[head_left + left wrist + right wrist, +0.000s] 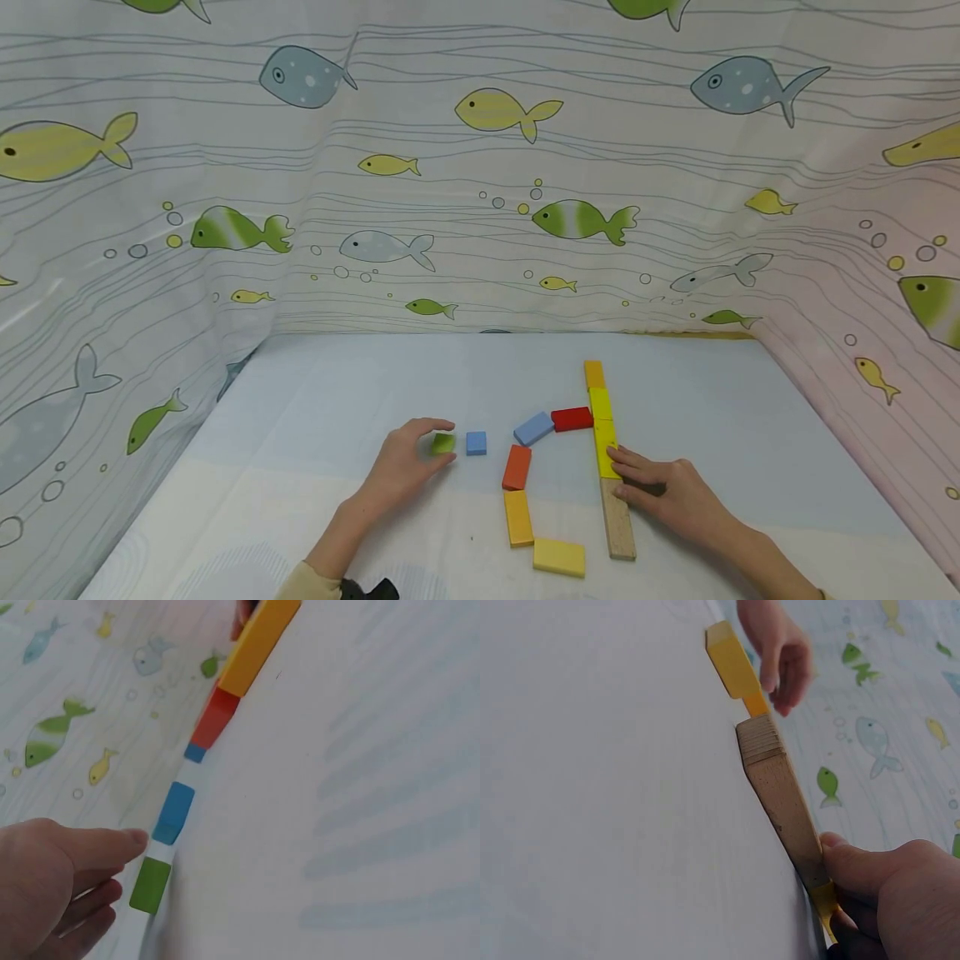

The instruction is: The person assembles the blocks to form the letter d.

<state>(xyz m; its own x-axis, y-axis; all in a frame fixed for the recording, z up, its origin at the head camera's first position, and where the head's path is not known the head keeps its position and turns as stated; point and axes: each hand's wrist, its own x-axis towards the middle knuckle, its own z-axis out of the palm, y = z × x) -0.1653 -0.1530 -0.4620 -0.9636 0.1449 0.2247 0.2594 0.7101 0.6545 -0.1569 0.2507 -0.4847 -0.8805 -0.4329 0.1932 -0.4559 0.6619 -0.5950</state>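
Observation:
My left hand (401, 462) is at a green block (442, 444), its thumb and forefinger spread on either side without visibly pinching it. In the left wrist view the thumb lies beside the green block (151, 886). Just right of that is a small blue block (476, 443). My right hand (678, 496) rests against the right side of a straight row, its fingertips at a yellow block (606, 450) and a bare wooden block (618, 521). The right wrist view shows the thumb touching the wooden block's side (787, 817); the other fingers are partly hidden.
A curve of blocks bends left from the row: red (572, 419), blue (534, 429), orange-red (517, 467), orange-yellow (518, 518) and pale yellow (558, 557). An orange block (594, 375) tops the row. Fish-patterned cloth (450, 200) surrounds the white table (337, 383).

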